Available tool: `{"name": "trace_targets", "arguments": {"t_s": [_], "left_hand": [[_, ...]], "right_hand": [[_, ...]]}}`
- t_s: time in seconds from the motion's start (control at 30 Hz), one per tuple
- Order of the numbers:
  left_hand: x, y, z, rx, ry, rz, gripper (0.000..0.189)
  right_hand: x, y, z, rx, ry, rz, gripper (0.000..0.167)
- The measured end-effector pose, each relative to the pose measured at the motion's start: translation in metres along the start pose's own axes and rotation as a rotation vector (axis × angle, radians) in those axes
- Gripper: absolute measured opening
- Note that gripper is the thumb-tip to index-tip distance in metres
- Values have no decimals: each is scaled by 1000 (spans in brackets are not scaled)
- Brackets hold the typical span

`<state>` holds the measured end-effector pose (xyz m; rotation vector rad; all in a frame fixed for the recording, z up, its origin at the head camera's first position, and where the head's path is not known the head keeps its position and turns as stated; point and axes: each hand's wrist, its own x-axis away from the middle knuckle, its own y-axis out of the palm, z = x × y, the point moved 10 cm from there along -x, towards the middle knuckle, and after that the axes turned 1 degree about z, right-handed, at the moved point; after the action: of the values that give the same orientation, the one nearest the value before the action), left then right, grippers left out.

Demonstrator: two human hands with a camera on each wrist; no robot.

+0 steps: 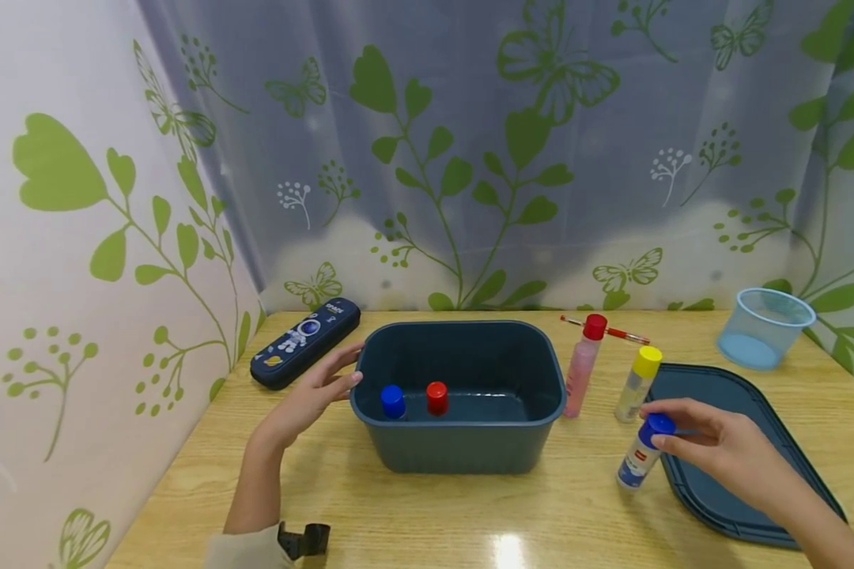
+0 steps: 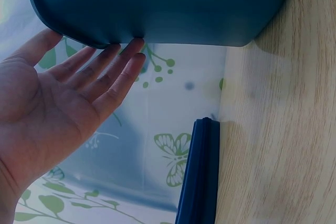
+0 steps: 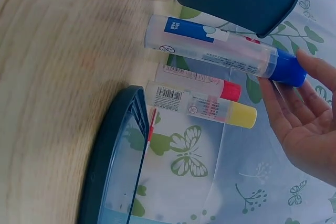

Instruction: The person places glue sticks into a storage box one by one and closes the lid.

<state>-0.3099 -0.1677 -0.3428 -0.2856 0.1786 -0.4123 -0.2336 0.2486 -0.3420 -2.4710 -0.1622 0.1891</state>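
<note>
A dark teal plastic bin stands on the table, with a blue-capped item and a red-capped item inside; their lower parts are hard to make out. My left hand touches the bin's left rim, its fingers extended against the side in the left wrist view. With thumb and fingers my right hand pinches the blue cap of a clear glue bottle, which leans slightly in the head view. Behind that bottle stand a yellow-capped glue bottle and a pink bottle with a red cap.
A dark teal lid lies under my right forearm. Farther back are a light blue clear cup and a red pen. An astronaut pencil case lies left of the bin. A patterned curtain hangs behind the table.
</note>
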Motion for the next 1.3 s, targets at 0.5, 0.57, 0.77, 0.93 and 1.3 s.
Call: {"name": "trace_targets", "arguments": {"t_s": [0.5, 0.57, 0.77, 0.93, 1.3], "left_hand": [[2, 0, 0, 3, -3, 3, 53], [2, 0, 0, 3, -6, 3, 53], [1, 0, 1, 2, -7, 5, 53], [0, -1, 1, -3, -5, 9, 53], [0, 0, -1, -1, -8, 4, 52]], "right_hand": [[-9, -24, -35, 36, -54, 87, 42], [-11, -27, -41, 33, -75, 96, 41], [-15, -35, -65, 40, -171, 117, 35], [-19, -41, -80, 34, -198, 138, 34], [-32, -49, -114, 62, -245, 174, 34]]}}
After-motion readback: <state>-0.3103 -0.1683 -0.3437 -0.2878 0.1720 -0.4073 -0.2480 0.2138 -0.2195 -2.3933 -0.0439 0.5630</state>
